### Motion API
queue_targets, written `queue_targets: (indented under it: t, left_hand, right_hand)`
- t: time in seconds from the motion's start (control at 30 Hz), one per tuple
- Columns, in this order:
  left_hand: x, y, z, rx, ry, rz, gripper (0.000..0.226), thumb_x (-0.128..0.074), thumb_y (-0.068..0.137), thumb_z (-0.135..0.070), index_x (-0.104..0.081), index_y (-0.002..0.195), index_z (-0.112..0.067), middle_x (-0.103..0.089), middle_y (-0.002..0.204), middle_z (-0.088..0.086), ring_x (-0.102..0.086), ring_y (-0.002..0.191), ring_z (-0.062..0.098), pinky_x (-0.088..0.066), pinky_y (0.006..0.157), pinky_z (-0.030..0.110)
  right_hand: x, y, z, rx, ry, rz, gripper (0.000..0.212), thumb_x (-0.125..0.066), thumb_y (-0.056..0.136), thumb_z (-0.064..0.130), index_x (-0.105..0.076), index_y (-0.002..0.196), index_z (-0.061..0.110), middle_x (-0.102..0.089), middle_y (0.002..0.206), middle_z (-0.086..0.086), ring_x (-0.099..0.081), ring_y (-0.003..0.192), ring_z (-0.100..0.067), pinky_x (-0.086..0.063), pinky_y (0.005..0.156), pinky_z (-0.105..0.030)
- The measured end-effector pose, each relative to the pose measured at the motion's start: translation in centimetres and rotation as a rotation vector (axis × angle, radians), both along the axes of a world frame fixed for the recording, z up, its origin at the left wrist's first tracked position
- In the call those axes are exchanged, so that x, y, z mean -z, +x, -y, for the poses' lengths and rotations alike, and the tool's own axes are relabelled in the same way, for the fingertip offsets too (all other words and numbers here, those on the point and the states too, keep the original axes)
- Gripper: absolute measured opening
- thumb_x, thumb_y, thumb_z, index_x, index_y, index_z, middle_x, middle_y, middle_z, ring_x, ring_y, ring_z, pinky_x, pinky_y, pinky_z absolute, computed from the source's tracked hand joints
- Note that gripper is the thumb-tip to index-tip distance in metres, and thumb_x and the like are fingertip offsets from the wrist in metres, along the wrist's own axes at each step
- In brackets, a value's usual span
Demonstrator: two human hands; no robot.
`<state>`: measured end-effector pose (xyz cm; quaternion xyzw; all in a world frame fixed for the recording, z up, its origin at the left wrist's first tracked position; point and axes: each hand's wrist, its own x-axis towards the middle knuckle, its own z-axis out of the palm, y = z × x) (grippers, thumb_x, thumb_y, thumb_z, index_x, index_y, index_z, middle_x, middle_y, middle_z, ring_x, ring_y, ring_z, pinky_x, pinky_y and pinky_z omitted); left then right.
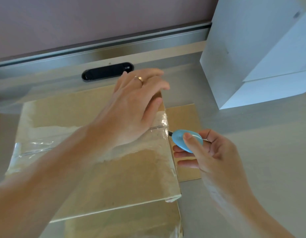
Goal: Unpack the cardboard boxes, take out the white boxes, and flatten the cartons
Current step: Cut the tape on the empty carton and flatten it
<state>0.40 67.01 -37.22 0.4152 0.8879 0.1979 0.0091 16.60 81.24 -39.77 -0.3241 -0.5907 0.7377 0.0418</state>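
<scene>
The surface (251,152) in front of me is pale grey and matt, with soft shadows lying on it. Set into it near the far edge is a long, narrow black oval insert (107,71), with a small light mark at its right end that I cannot read. Just behind it runs a tan strip (183,48). Behind that, a brushed metal rail (114,47) stretches in from the left edge. Above the rail stands a dull mauve wall panel (97,19).
</scene>
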Motion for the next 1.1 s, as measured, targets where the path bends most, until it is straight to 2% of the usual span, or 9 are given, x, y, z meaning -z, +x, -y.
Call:
queue_targets:
  t: [0.1, 0.2, 0.3, 0.53, 0.7, 0.8, 0.97, 1.03, 1.1]
  left_hand:
    - [0.3, -0.2, -0.7, -0.131, -0.041, 0.041, 0.035, -0.042, 0.107, -0.037, -0.055, 0.139, -0.036, -0.046, 0.153, -0.003, -0.044, 0.137, 0.021, -0.027, 0.12, 0.048]
    - [0.6, -0.6, -0.8, -0.095, -0.067, -0.006, 0.03, -0.04, 0.108, -0.04, -0.058, 0.131, -0.04, -0.05, 0.143, -0.012, -0.05, 0.123, 0.014, -0.031, 0.106, 0.039]
    - [0.6, -1.0, -0.8, -0.015, -0.036, -0.013, 0.019, -0.042, 0.107, -0.038, -0.058, 0.116, -0.036, -0.048, 0.138, -0.012, -0.049, 0.114, 0.012, -0.029, 0.097, 0.035]
    - [0.4, -2.2, -1.3, 0.144, -0.039, 0.042, 0.018, -0.05, 0.103, -0.046, -0.056, 0.101, -0.029, -0.049, 0.129, -0.01, -0.042, 0.12, 0.019, -0.041, 0.1, 0.045]
    - [0.4, -2.6, -2.2, 0.134, -0.045, 0.0, 0.026, -0.042, 0.103, -0.053, -0.055, 0.094, -0.033, -0.05, 0.127, -0.008, -0.039, 0.116, 0.016, -0.043, 0.098, 0.049]
    - [0.4, -2.9, -2.9, 0.14, -0.051, -0.021, 0.032, -0.04, 0.104, -0.053, -0.056, 0.087, -0.032, -0.051, 0.121, -0.008, -0.038, 0.109, 0.017, -0.043, 0.095, 0.052]
    - [0.6, -3.5, -3.7, 0.153, -0.068, -0.019, 0.049, -0.035, 0.104, -0.057, -0.068, 0.084, -0.026, -0.051, 0.111, -0.009, -0.038, 0.107, 0.016, -0.042, 0.095, 0.047]
    - [0.5, -3.8, -4.0, 0.146, -0.067, -0.002, 0.052, -0.033, 0.104, -0.057, -0.067, 0.081, -0.026, -0.05, 0.108, -0.011, -0.039, 0.107, 0.016, -0.041, 0.095, 0.044]
    - [0.4, -4.0, -4.1, 0.138, -0.055, 0.007, 0.048, -0.034, 0.106, -0.054, -0.058, 0.073, -0.029, -0.051, 0.105, -0.01, -0.041, 0.106, 0.016, -0.04, 0.093, 0.041]
  right_hand:
    - [0.1, -0.2, -0.2, -0.03, 0.051, -0.002, 0.017, -0.07, 0.095, 0.022, -0.07, 0.099, 0.006, -0.079, 0.075, -0.005, -0.077, 0.068, -0.018, -0.058, 0.056, -0.024]
    - [0.3, -0.2, -0.2, -0.027, 0.066, -0.013, 0.017, -0.072, 0.094, 0.025, -0.07, 0.098, 0.009, -0.079, 0.076, -0.004, -0.077, 0.069, -0.018, -0.058, 0.056, -0.024]
    - [0.6, -0.3, -0.1, -0.012, 0.052, -0.006, 0.016, -0.072, 0.094, 0.025, -0.07, 0.097, 0.009, -0.079, 0.075, -0.004, -0.077, 0.067, -0.018, -0.058, 0.056, -0.024]
    - [0.9, -0.9, 0.4, 0.015, 0.099, -0.027, 0.015, -0.071, 0.096, 0.027, -0.069, 0.096, 0.012, -0.08, 0.078, 0.001, -0.078, 0.071, -0.016, -0.055, 0.065, -0.031]
    - [1.1, -1.0, 0.8, 0.037, 0.112, -0.057, 0.014, -0.07, 0.098, 0.027, -0.069, 0.093, 0.013, -0.08, 0.079, 0.003, -0.077, 0.07, -0.015, -0.053, 0.062, -0.018]
    - [1.0, -1.1, 0.7, 0.041, 0.099, -0.058, 0.014, -0.071, 0.098, 0.025, -0.069, 0.093, 0.013, -0.08, 0.079, 0.002, -0.077, 0.069, -0.015, -0.053, 0.061, -0.018]
    - [0.8, -1.5, 0.3, 0.031, 0.11, -0.063, 0.016, -0.071, 0.096, 0.026, -0.07, 0.095, 0.01, -0.079, 0.075, 0.001, -0.077, 0.069, -0.015, -0.054, 0.062, -0.018]
    - [0.9, -1.6, 0.4, 0.064, 0.079, -0.073, 0.015, -0.07, 0.097, 0.024, -0.069, 0.095, 0.009, -0.079, 0.076, -0.001, -0.077, 0.068, -0.017, -0.055, 0.061, -0.019]
    - [1.1, -1.7, 0.5, 0.096, 0.047, -0.091, 0.013, -0.07, 0.098, 0.021, -0.07, 0.094, 0.009, -0.079, 0.076, -0.003, -0.077, 0.068, -0.018, -0.056, 0.061, -0.02]
